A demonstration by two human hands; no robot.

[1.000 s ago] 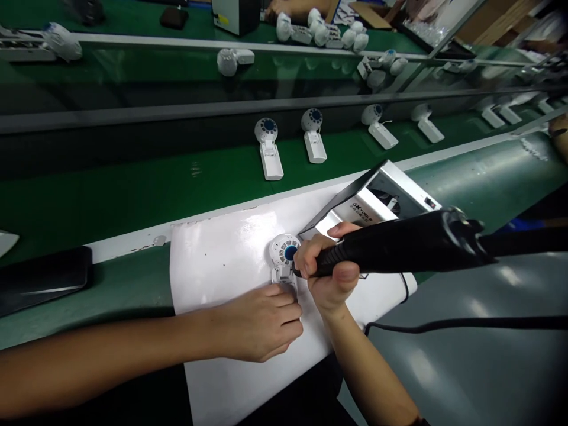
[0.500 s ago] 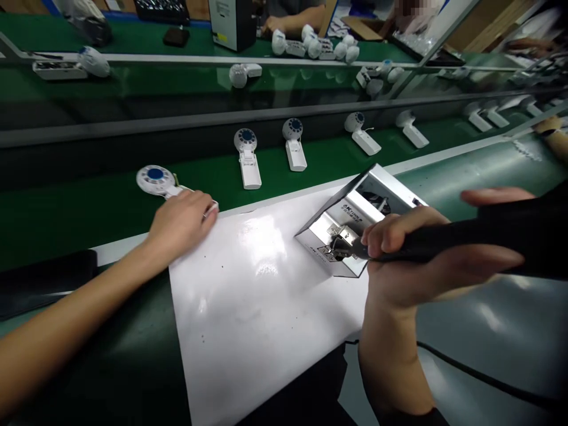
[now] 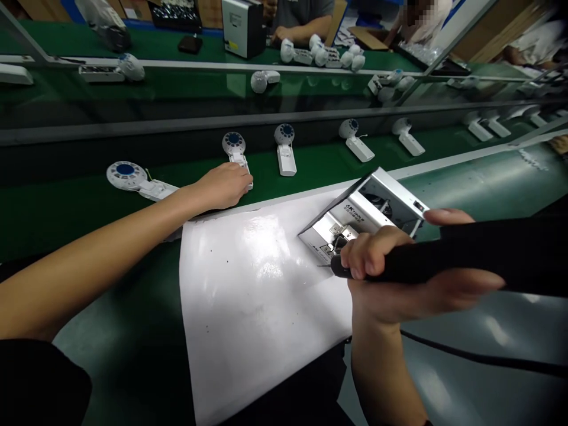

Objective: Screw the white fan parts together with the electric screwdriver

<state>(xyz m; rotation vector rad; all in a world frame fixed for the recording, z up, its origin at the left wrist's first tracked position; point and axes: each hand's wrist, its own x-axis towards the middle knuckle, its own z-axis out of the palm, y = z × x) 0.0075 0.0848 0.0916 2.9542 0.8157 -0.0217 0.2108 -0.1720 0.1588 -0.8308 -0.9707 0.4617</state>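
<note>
My left hand (image 3: 225, 186) reaches over the green belt, its fingers closed on the body of a white device with a round head (image 3: 234, 144); its palm side is hidden. In my right hand (image 3: 390, 266) is a black electric screwdriver (image 3: 412, 257), its thin bit pointing left above the white sheet (image 3: 248, 307). Just beyond the bit stands a silver screw feeder (image 3: 355, 213) lettered "6K TOOLS". Another white round-headed device (image 3: 126, 176) lies to the left, partly behind my left forearm.
More white devices (image 3: 286, 151) lie along the green belt (image 3: 317, 148) to the right. A shelf beyond carries wrapped units (image 3: 132, 66). Across it, a person's forearm (image 3: 306, 31) rests near a grey box (image 3: 243, 28). A black cable (image 3: 465, 355) runs at lower right.
My left hand has let go of the leftmost white device and moved right onto the one beside it. The screwdriver bit has drawn out of the feeder's front, down and left.
</note>
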